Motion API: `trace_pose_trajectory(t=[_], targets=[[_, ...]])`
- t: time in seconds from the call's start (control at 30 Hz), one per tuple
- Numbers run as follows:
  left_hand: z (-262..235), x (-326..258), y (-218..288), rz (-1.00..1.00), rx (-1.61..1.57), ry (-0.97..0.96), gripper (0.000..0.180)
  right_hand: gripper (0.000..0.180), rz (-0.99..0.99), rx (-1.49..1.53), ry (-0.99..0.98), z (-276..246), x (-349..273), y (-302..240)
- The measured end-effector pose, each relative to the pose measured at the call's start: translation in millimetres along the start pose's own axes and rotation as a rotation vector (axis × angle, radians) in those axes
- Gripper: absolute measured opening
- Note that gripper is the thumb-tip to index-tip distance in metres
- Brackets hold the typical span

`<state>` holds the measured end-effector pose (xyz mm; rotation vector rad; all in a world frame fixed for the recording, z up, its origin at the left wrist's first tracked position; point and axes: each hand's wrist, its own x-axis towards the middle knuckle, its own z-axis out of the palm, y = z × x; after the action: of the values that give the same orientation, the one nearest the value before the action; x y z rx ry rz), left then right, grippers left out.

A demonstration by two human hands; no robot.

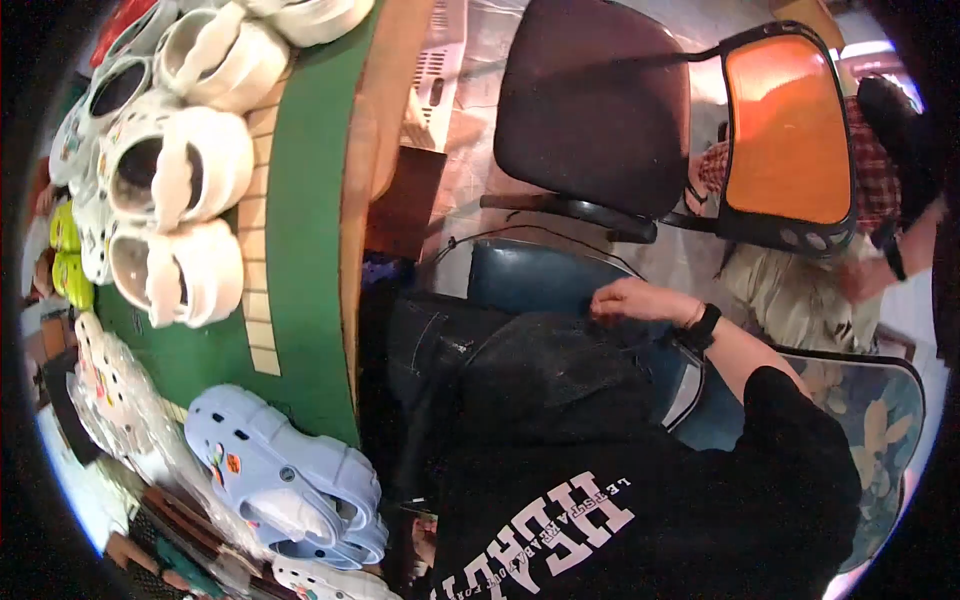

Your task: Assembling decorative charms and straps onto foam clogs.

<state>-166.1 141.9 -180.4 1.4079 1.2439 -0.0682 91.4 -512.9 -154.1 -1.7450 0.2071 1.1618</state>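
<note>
Blue clog (285,480) at table edge (345,300), right hand (640,300) apart

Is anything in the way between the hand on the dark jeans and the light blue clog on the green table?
Yes. The right hand rests on the dark jeans, and the lap and black hoodie lie between it and the light blue foam clog on the green table.

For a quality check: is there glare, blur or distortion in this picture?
Head view: strong fisheye bending, with a black rim around the frame; bright glare on the orange chair back and at the upper right edge; the white clogs are slightly overexposed; the right hand is fairly sharp; the dark sweatshirt shows little detail.
</note>
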Motion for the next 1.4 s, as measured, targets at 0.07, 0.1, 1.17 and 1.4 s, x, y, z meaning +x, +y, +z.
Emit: trace_pose_trajectory(t=[0.07,0.1,1.17,1.4], targets=[[6,5,13,-0.015,0.039,-0.025,0.027,0.042,0.048,0.123,0.019,19,-8,9],[8,6,20,-0.016,0.057,-0.033,0.027,0.045,-0.006,0.211,0.051,29,-10,15],[114,-99,115,0.049,1.164,-0.171,0.026,0.052,-0.333,-0.261,-0.029,-4,11,-80],[245,-171,209,0.494,0.886,-0.416,0.017,0.047,-0.454,-0.096,-0.053,35,22,-98]])
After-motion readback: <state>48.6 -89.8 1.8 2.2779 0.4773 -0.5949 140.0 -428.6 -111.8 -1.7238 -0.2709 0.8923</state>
